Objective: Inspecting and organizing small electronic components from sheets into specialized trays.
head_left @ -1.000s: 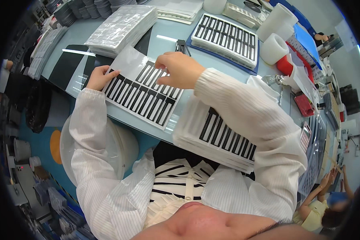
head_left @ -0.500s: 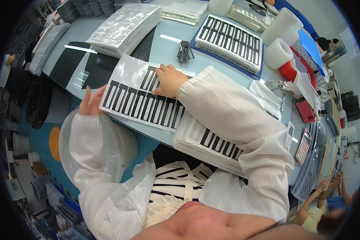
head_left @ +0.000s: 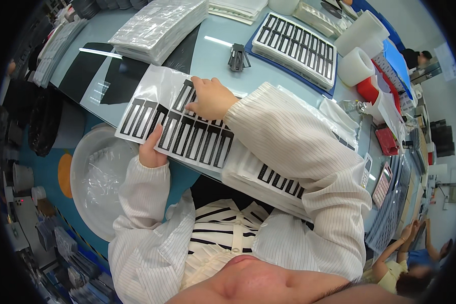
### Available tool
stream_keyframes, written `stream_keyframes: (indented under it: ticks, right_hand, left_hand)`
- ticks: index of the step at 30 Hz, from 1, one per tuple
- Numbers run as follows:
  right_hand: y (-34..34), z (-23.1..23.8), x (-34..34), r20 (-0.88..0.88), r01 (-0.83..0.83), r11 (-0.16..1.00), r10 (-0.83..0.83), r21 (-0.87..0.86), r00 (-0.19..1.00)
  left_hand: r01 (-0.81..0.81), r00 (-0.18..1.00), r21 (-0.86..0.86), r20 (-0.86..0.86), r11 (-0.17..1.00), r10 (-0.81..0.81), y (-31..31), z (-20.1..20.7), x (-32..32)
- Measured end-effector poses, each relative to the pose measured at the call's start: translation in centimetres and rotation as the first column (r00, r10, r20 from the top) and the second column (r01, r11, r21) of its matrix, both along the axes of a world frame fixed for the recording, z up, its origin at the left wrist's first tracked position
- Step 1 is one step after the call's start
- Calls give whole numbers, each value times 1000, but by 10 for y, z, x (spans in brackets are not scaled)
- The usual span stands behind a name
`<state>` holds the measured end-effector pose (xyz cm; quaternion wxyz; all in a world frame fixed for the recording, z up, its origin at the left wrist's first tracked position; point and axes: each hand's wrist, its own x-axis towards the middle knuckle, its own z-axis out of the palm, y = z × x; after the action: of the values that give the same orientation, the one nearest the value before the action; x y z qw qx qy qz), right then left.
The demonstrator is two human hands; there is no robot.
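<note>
A thin clear plastic tray (head_left: 162, 76) with two rows of black slotted frames (head_left: 187, 136) lies tilted across the table's near edge. My left hand (head_left: 153, 147) grips its near edge, thumb on top and the other fingers hidden underneath. The tray's left part bends a little beside that thumb. Over the far row rests my right hand (head_left: 213, 99), its fingers curled and thumb apart from the index finger. Whatever lies under that palm is hidden. Just right of the tray, partly beneath my right sleeve, sits a stack of filled trays (head_left: 268, 185).
Farther back are a plastic-wrapped stack (head_left: 157, 28), loose black frames (head_left: 238, 58) and another filled tray stack (head_left: 296, 48) on a blue board. White rolls (head_left: 354, 66) and a red box (head_left: 367, 88) stand at right. Below the left edge is a white bin (head_left: 78, 187).
My left hand has moved right from the tray's left end to its near edge and now grips it. The tray's left end has shifted slightly left and bent. My right hand has barely moved.
</note>
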<state>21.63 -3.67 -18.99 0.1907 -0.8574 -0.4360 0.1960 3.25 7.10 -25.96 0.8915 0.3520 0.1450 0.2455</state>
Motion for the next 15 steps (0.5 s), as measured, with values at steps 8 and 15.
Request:
stream_keyframes:
  ticks: [8,15]
  right_hand:
    - [-7,1,10,25,-14,916,4,402,1000]
    - [-5,8,23,-174,-50,878,150,476,973]
  left_hand:
    - [218,920,-99,354,971,-171,3,1,-8]
    - [290,878,-127,429,949,-211,9,-1,-10]
